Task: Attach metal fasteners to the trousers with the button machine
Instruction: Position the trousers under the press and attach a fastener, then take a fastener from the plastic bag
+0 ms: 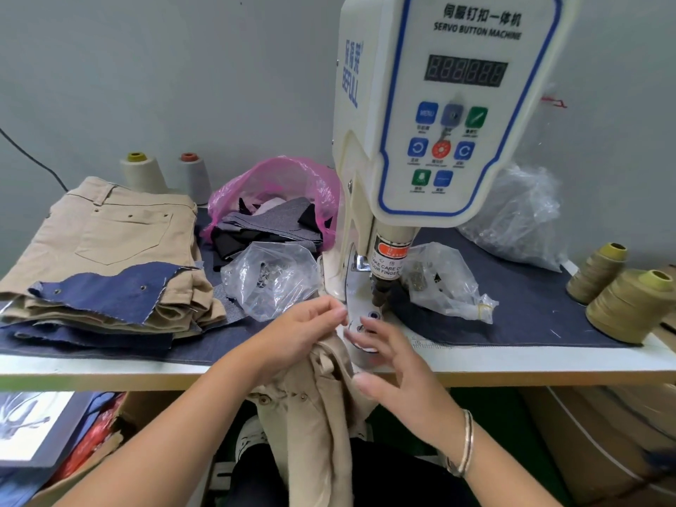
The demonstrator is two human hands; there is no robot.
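Trousers (322, 408), beige, hang off the front edge of the table (109, 371) just below the button machine (431, 115), their top edge bunched up at its base plate. Far left of the machine lies a stack of folded beige trousers (109, 243) with a denim scrap (109, 290) on top. Nearer the machine sit a pink bag (278, 199) of cloth pieces and a clear bag (270, 279). The left hand (303, 334) pinches the fabric just left of the plate. The right hand (387, 364), fingers spread and relaxed, hovers before the plate. Right of the machine stand olive thread cones (622, 305).
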